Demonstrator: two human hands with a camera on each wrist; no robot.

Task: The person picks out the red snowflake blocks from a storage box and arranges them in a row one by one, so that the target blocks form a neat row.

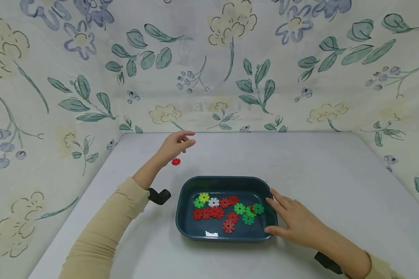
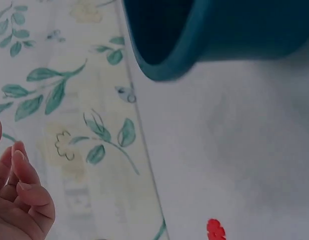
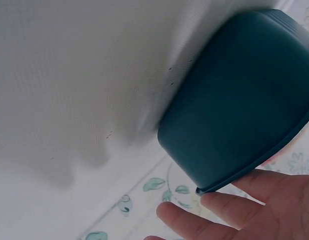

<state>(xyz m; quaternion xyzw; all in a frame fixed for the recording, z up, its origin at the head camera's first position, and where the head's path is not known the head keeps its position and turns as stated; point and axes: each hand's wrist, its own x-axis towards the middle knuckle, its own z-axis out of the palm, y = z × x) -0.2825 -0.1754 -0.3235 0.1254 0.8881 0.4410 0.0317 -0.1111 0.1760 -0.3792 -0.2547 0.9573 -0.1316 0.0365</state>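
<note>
A dark teal tray point(image 1: 227, 237) holds flower-shaped discs in red, green, yellow and white, some of them overlapping. One red disc point(image 1: 175, 161) lies alone on the table beyond the tray's back left corner; this red disc point(image 2: 215, 230) also shows at the bottom of the left wrist view. My left hand point(image 1: 176, 146) hovers just past it, fingers loosely bent, nothing visible in them. My right hand point(image 1: 298, 223) rests its outstretched fingertips and thumb on the tray's right rim. In the right wrist view, the right hand's fingers point(image 3: 229, 207) lie against the tray rim point(image 3: 244, 172).
The white table point(image 1: 300, 155) stretches around the tray and meets a flower-printed cloth point(image 1: 195, 97) at its back and side edges. A dark strap point(image 1: 159, 196) is at the left wrist and another strap point(image 1: 328, 263) at the right wrist.
</note>
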